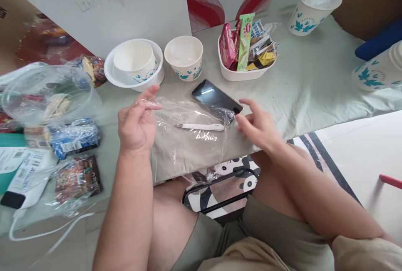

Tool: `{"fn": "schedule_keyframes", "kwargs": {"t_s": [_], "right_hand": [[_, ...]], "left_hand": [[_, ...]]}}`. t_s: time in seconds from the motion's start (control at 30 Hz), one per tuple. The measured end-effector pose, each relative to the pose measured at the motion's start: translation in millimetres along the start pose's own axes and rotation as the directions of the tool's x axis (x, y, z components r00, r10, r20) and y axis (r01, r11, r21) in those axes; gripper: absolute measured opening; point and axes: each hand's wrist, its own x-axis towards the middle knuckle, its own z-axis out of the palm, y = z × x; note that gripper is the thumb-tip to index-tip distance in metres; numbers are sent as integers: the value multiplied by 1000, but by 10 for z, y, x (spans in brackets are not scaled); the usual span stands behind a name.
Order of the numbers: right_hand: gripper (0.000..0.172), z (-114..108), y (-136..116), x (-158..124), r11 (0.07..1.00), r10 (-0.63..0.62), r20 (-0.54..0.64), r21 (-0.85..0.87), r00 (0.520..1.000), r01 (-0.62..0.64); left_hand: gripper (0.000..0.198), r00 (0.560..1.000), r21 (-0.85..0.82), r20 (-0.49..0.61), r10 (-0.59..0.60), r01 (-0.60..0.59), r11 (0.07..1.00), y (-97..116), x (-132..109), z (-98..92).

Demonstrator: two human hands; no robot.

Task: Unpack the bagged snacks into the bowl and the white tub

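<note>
A sheet of clear plastic film [201,141], perhaps a bag, spans the space between my hands above the cloth-covered table. My left hand [136,122] is curled at the film's left edge, which runs over its fingers. At the right, my right hand [259,126] pinches a crumpled part of the film between thumb and fingers, with its index finger stretched out. Under or behind the film lies a slim white-handled tool [202,127], its narrow tip pointing left; I cannot tell its kind. A dark-screened phone [215,97] lies just beyond, partly overlapped by the film.
Paper cups stand in a white bowl [108,68], beside it [188,59], and farther right [309,15]. A white tub [245,74] holds wrapped snacks. A clear plastic container [84,95], snack packs [78,179] and a white cable [56,229] are left. Boxes [141,3] stand behind.
</note>
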Motion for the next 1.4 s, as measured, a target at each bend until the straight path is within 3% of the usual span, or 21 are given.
{"fn": "schedule_keyframes", "kwargs": {"t_s": [0.1, 0.2, 0.27, 0.37, 0.4, 0.47, 0.53, 0.57, 0.63, 0.73, 0.83, 0.93, 1.0, 1.1, 1.27, 1.33, 1.4], "right_hand": [[63, 88, -60, -79, 989, -14, 60, -145, 998, 22], [43, 155, -11, -19, 975, 6, 54, -221, 999, 6], [20, 161, 27, 30, 990, -47, 20, -131, 999, 49], [11, 156, 38, 57, 970, -94, -34, 224, 995, 99], [14, 159, 30, 59, 913, -63, -29, 402, 998, 70], [25, 172, 6, 68, 685, 42, 41, 726, 998, -59], [35, 177, -17, 95, 434, 154, 134, 881, 979, -189], [39, 172, -24, 115, 351, 203, 153, 911, 967, -218], [41, 141, -29, 161, 269, 286, 128, 941, 950, -207], [39, 61, -28, 206, 219, 347, 71, 963, 935, -154], [56, -5, -36, 185, 257, 305, 69, 954, 950, -152], [81, -20, -42, 136, 438, 235, 81, 881, 969, -180], [77, -18, -34, 126, 536, 223, 72, 824, 972, -184], [56, -33, -9, 160, 580, 258, 56, 790, 965, -201], [41, -90, 38, 222, 598, 337, 31, 765, 941, -239], [43, -83, 49, 202, 603, 299, 76, 757, 951, -250], [56, -46, 52, 161, 650, 223, 170, 707, 960, -277]], "left_hand": [[16, 1000, 47, 18, -9, 8, 999, -6, -1, 29], [18, 1000, 68, 29, 8, -10, 998, 18, 14, 60], [18, 1000, 50, 9, 4, -5, 999, 42, 32, 77], [16, 998, -5, -52, -46, 46, 999, 84, 55, 95], [16, 996, -20, -69, -64, 62, 998, 100, 59, 98], [16, 992, -45, -90, -84, 80, 996, 127, 63, 99], [16, 991, -58, -96, -92, 87, 995, 142, 66, 91], [16, 991, -61, -98, -95, 89, 994, 142, 67, 84], [16, 992, -49, -100, -75, 70, 996, 128, 66, 67], [15, 997, 3, -82, 6, -6, 1000, 87, 53, 44], [17, 998, 49, -65, 13, -9, 999, 58, 28, 39], [19, 998, 87, -66, 15, -10, 996, 64, 3, 57], [19, 998, 111, -46, 46, -41, 993, 83, -7, 77], [19, 997, 148, -21, 81, -77, 986, 125, 5, 99], [15, 975, 61, -221, 14, -1, 998, 221, 76, 63], [16, 962, 48, -272, -7, 21, 999, 246, 85, 50], [18, 966, 68, -260, -2, 20, 998, 252, 72, 59]]}}
